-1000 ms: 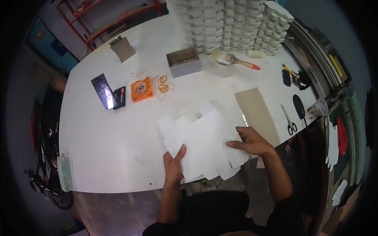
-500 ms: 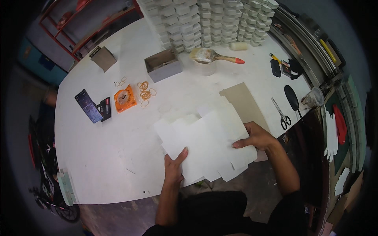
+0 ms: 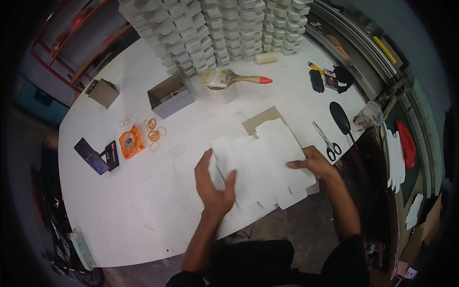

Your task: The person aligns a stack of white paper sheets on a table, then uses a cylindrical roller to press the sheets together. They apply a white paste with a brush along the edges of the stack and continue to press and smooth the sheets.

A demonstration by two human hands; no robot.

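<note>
Flat white die-cut carton blank (image 3: 267, 165), matte, at bench (image 3: 143, 201) near edge; left hand (image 3: 213, 184) grip spread flat, right hand (image 3: 313, 162) fingertips pressed flat.

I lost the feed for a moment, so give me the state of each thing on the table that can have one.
White card sheet: flat, unfolded, overhanging the table edge.
Left hand: open, fingers spread on the sheet.
Right hand: pressing the sheet's right edge.
Paintbrush: lying across a small tub.
Grey box: open, no lid.
Scissors: lying closed.
White boxes: stacked in rows.
Plastic cup: upright.
</note>
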